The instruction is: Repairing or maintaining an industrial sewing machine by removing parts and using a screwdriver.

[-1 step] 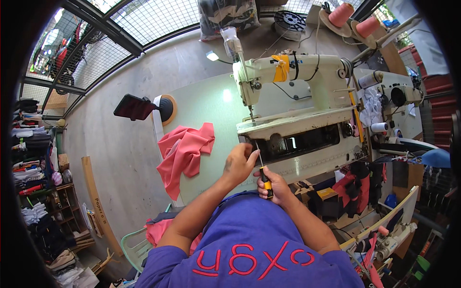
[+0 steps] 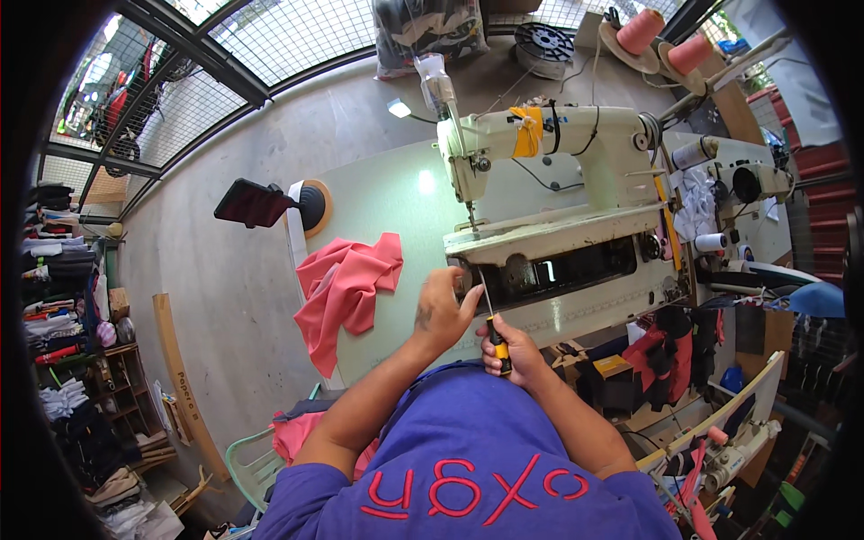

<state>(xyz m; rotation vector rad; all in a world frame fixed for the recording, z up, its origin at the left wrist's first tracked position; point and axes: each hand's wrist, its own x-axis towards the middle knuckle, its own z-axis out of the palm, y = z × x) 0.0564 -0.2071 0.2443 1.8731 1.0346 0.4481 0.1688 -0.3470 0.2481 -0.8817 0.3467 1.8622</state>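
A white sewing machine (image 2: 598,175) stands before me with its head tipped back, so the dark cavity (image 2: 576,273) below its bed shows. My right hand (image 2: 520,352) grips a screwdriver (image 2: 499,346) by its black and yellow handle. The thin shaft points up at the left end of the bed's underside; where its tip rests I cannot make out. At that same end is my left hand (image 2: 441,310), its thumb held away from the bent fingers. Those fingertips are partly hidden against the machine. Pink fabric (image 2: 346,292) lies crumpled on the table (image 2: 396,189), left of my hands.
A phone on a stand (image 2: 254,202) is at the table's far left. Pink thread cones (image 2: 639,33) stand at the back right. Another machine (image 2: 756,180) is to the right. Shelves of folded cloth (image 2: 58,297) line the left side, and a green chair (image 2: 238,459) is beside me.
My left hand has shifted slightly left, and its thumb and fingers are a little farther apart. The right hand keeps its grip on the screwdriver.
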